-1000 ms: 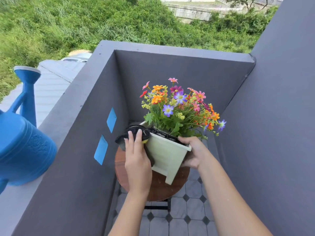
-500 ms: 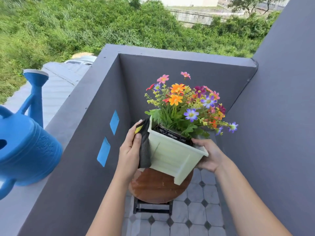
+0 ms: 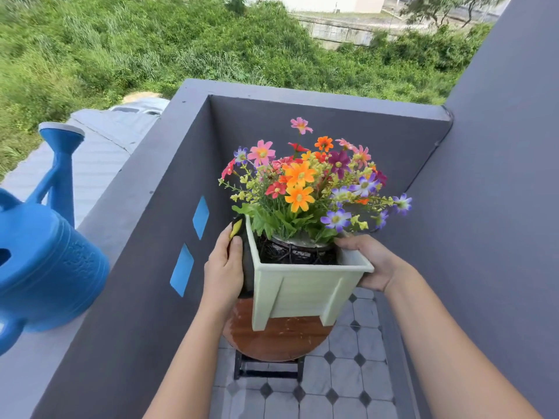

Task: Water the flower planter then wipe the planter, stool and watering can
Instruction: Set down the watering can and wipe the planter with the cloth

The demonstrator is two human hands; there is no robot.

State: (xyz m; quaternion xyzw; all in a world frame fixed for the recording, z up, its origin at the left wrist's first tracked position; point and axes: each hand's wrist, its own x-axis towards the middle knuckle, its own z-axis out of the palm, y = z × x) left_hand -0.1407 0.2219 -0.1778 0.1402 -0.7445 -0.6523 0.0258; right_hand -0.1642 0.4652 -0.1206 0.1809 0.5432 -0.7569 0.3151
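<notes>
A pale green square planter (image 3: 305, 290) full of bright mixed flowers (image 3: 305, 182) is held just above a round brown stool (image 3: 278, 340). My left hand (image 3: 223, 273) presses a dark cloth with a yellow edge (image 3: 246, 267) flat against the planter's left side. On the right side, my right hand (image 3: 372, 263) grips the planter's rim and wall. A big blue watering can (image 3: 45, 273) stands on the grey wall ledge at the far left, spout pointing up and away.
Grey balcony walls (image 3: 302, 125) close in the corner on three sides, with two blue patches (image 3: 190, 246) on the left wall. The floor has pale tiles with dark diamonds (image 3: 338, 385). Beyond the ledge lie a grey roof and green bushes.
The planter has turned so a flat side faces me and sits more upright. My left hand with the cloth has slid from the near corner onto its left side.
</notes>
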